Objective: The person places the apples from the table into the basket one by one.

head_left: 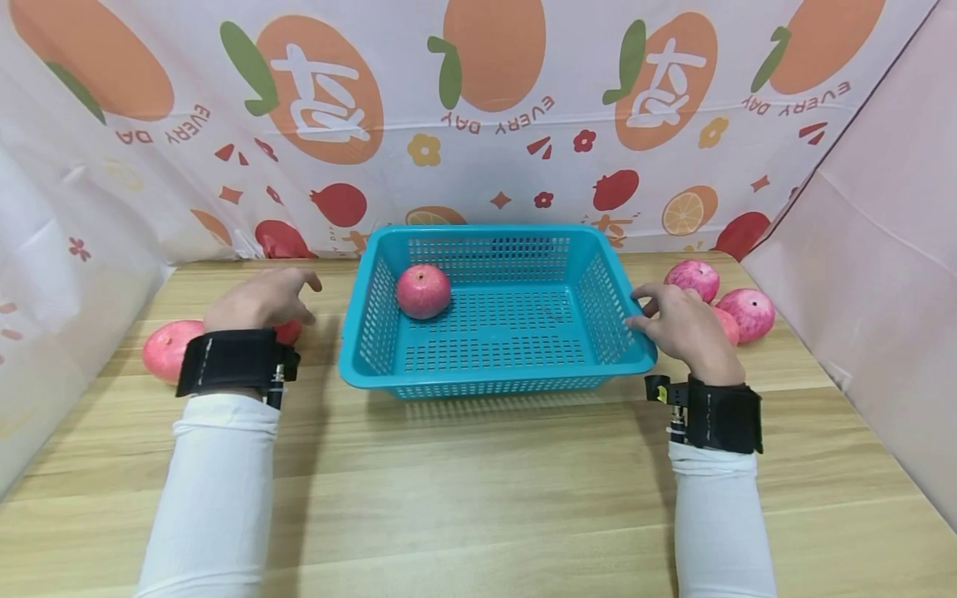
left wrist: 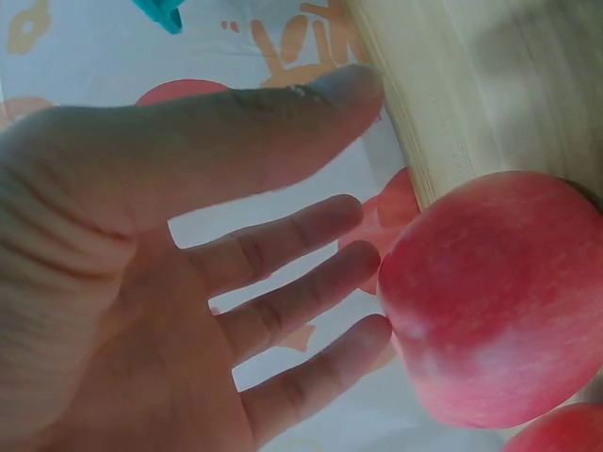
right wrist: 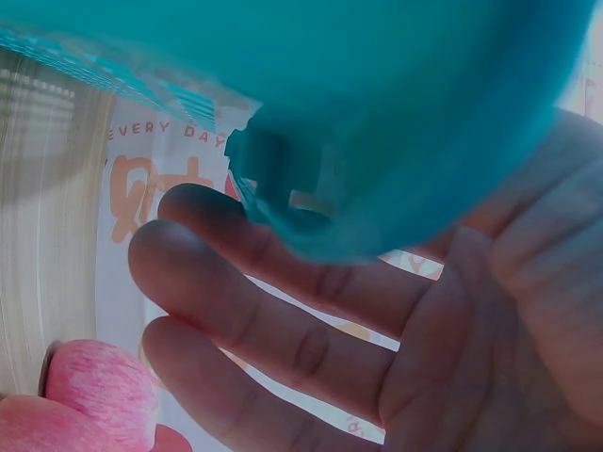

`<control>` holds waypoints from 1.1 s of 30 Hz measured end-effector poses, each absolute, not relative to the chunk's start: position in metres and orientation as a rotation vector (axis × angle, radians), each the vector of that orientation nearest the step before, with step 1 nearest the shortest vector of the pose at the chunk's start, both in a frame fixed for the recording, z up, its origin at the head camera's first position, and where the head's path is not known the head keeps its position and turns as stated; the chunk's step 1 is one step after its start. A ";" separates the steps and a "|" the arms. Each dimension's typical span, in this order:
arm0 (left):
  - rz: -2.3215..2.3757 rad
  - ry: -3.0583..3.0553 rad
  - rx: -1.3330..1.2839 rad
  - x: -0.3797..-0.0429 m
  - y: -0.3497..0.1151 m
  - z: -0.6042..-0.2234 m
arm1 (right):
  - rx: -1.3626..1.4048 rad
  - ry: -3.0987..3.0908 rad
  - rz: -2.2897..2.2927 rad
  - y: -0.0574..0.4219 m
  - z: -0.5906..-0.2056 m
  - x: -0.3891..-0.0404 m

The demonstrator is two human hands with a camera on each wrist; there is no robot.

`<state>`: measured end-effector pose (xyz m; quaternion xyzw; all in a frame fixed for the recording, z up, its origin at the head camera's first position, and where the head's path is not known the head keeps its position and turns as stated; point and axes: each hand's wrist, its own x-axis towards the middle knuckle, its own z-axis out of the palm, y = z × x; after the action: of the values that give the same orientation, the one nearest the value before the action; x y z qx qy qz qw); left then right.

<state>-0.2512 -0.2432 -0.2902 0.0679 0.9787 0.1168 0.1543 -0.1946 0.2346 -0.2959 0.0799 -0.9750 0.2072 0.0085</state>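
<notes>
A turquoise plastic basket [head_left: 486, 375] stands mid-table with one red apple [head_left: 423, 291] inside at its left end. My right hand [head_left: 684, 324] grips the basket's right rim, thumb over the edge and fingers curled beneath it on the outside, as the right wrist view shows. To the left of the basket, my left hand [head_left: 257, 301] hovers over two apples with its fingers spread and nothing in them. One of these apples [head_left: 168, 349] lies left of the wrist; the other is mostly hidden under the hand. In the left wrist view the fingertips come right up to an apple [left wrist: 499, 301].
Several pink-red apples, among them a striped one [head_left: 748, 314], lie right of the basket beside my right hand. A fruit-printed curtain [head_left: 478, 166] closes off the back of the wooden table [head_left: 486, 498], and white sheets hang at both sides.
</notes>
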 end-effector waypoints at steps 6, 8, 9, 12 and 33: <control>0.327 2.801 0.159 -0.251 -0.245 -0.291 | 0.245 -3.040 0.647 0.235 -0.296 -0.194; 0.328 2.807 0.158 -0.250 -0.245 -0.291 | 0.243 -3.039 0.645 0.235 -0.296 -0.194; 0.330 2.810 0.158 -0.250 -0.245 -0.291 | 0.241 -3.041 0.646 0.235 -0.296 -0.194; 0.327 2.819 0.151 -0.249 -0.248 -0.292 | 0.237 -3.049 0.648 0.235 -0.296 -0.194; 0.353 2.795 0.041 -0.241 -0.269 -0.301 | 0.246 -3.048 0.642 0.234 -0.296 -0.194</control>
<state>-0.2414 -0.2688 -0.3007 0.0143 0.9790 0.1235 0.1613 -0.1944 0.2344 -0.2964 0.0788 -0.9755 0.2055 0.0084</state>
